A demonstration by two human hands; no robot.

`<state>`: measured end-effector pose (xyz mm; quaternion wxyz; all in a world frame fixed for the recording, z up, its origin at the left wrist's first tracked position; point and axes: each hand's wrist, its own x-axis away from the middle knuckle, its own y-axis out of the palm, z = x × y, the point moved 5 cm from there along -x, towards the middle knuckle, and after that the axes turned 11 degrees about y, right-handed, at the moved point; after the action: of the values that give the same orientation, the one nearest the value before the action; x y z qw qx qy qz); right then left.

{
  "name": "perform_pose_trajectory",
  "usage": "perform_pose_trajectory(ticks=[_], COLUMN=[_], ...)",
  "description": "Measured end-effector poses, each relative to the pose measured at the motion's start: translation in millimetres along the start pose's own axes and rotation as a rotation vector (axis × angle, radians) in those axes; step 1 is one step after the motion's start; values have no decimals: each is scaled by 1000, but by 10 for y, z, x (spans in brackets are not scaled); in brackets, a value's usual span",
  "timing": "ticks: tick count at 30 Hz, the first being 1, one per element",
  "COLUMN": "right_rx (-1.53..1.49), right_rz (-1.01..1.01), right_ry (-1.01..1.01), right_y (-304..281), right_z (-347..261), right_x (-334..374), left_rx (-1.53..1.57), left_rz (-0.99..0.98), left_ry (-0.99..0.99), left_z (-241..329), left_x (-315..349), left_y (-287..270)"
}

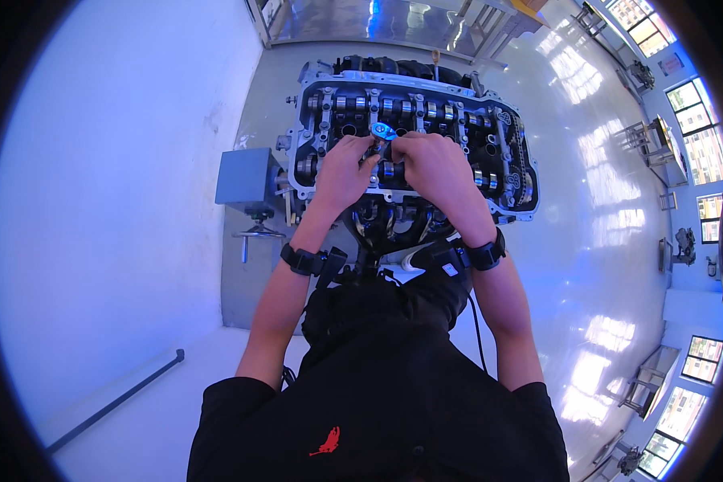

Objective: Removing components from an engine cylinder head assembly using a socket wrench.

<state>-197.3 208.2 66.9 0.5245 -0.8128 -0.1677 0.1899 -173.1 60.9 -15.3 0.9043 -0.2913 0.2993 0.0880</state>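
Observation:
An engine's open cylinder head [389,195] lies in front of me, with two rows of shiny camshaft lobes [387,107] running across it. Over its middle, a ratchet wrench [383,130] shows its round, bright head between my hands. My left hand [346,170] is closed at the ratchet's head, thumb and fingers pinching around its lower part. Curled fingers of my right hand [435,165] grip the ratchet just right of the head, hiding its handle. Whatever sits beneath the ratchet is mostly covered by my fingers.
A timing chain [527,183] runs along the engine's right end. Dark manifold pipes [390,230] hang on the near side. Left of the engine stands a grey box [244,177] with a handwheel [259,234] below, near a white wall [120,161]. A metal-topped table [337,22] stands beyond.

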Motion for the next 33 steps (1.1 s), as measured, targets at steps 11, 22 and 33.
perform_pose_trajectory(ticks=[11,22,33], right_rx=[-61,-112,-486], right_rz=[2,63,378], right_ry=[33,39,210], right_y=[44,36,-428], right_z=[43,88,458], right_x=[4,90,698], left_rx=[-98,-110,-161], left_rz=[-28,-72,23], left_ry=[-20,-94,7], left_z=[7,75,46], left_x=[-12,-52,-57], left_y=[2,-12,-32])
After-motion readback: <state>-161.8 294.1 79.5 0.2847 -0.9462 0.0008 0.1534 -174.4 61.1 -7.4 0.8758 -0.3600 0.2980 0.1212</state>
